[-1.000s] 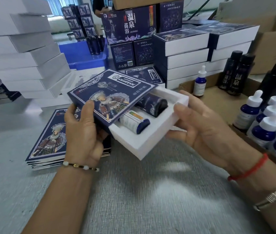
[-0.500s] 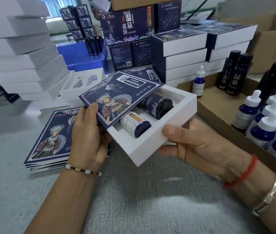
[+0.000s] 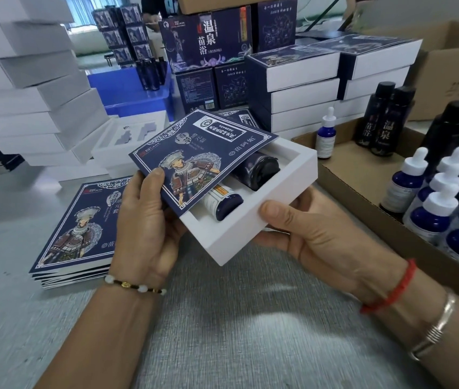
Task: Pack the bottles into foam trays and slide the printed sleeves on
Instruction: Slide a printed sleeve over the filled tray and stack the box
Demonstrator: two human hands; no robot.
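Left hand pinches the printed sleeve, thumb on top, partway over the foam tray (two bottles inside). Right hand grips the tray's near corner above the worktop.

Grey table bears flat sleeves (stacked) and a cardboard tray.

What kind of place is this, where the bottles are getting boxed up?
Most likely a small packing workshop or warehouse bench. A stack of flat printed sleeves lies ready, finished sleeved boxes are piled behind, and a cardboard carton holds rows of dropper bottles waiting to go into foam trays.
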